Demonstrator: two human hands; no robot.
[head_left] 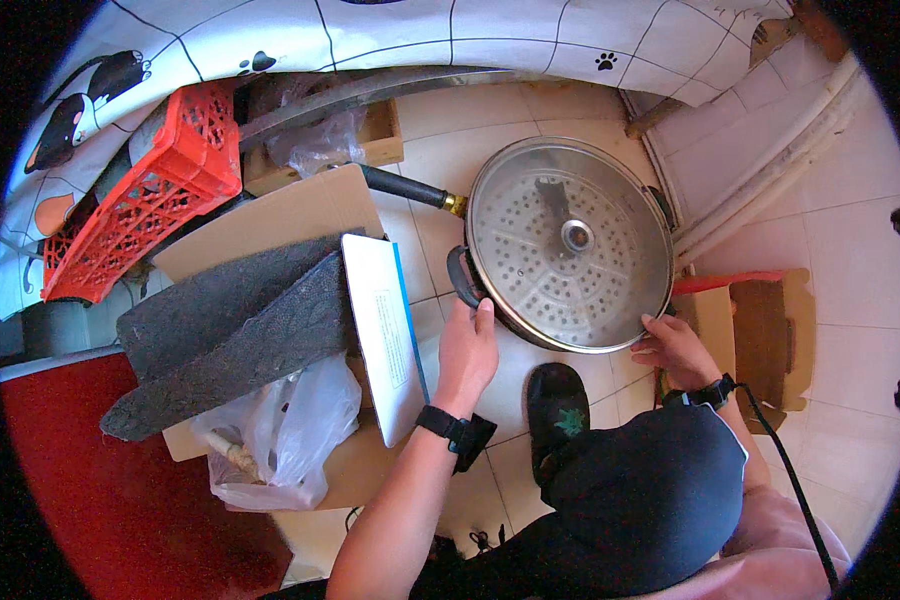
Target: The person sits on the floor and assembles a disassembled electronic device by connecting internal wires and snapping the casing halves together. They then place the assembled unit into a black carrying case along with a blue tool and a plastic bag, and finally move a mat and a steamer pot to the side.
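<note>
A large round steamer pot (530, 290) with a glass lid is at the middle right over the tiled floor. Through the glass shows a plate full of small holes, and a round knob (577, 236) sits at the lid's centre. My left hand (468, 345) is closed at the near left side, by the black loop handle (459, 276). At the near right rim my right hand (673, 350) grips the pot, thumb on top and fingers partly hidden beneath. A long black handle (405, 187) with a brass-coloured collar reaches left from the pot's far left side.
On the left, a cardboard box (280, 215) holds dark grey cloth (240, 325), a white board (382, 340) and a plastic bag (280, 430). A red crate (155, 200) stands beyond. An open carton (770, 335) is at right, near white pipes (770, 170). My shoe (558, 415) is below.
</note>
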